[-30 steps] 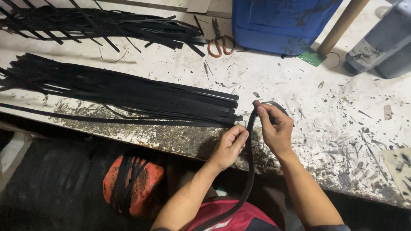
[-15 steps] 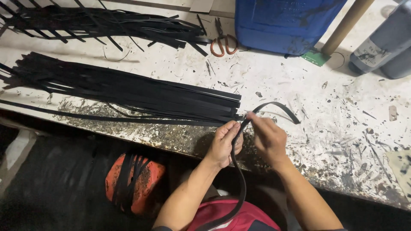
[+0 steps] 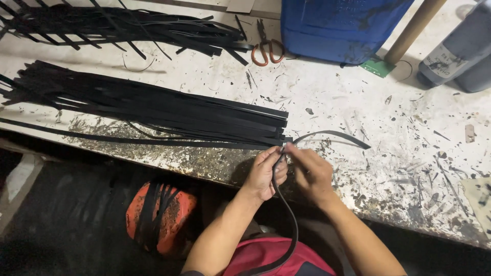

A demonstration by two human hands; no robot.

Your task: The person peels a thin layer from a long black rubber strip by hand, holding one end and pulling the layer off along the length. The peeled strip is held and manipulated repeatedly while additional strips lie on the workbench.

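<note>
Pinching a long, narrow black rubber strip at the front edge of the worktable, the left hand and the right hand meet almost fingertip to fingertip, both with fingers closed tight on the strip, thumbs pressed against forefingers. Strip runs up from the person's lap, over a red garment, passes between the two hands, then loops on in a shallow arc over the tabletop and ends with its free tip lying flat to the right of the hands. Just left of the grip, touching or nearly touching it, lies a flat bundle of similar black strips, ends squared off together near the hands, the rest fanning away to the left; one loose strip trails along the table's front edge. Farther back, a second, looser heap of black strips lies across the far left. Table is a scuffed, white-painted worktop, speckled with dark marks and small offcuts. Behind the hands, well apart: orange-handled scissors, a large blue plastic jerrycan, a leaning tan wooden pole, two dark grey bottles at far right. Below the table edge, an orange rounded object draped with black strips.
</note>
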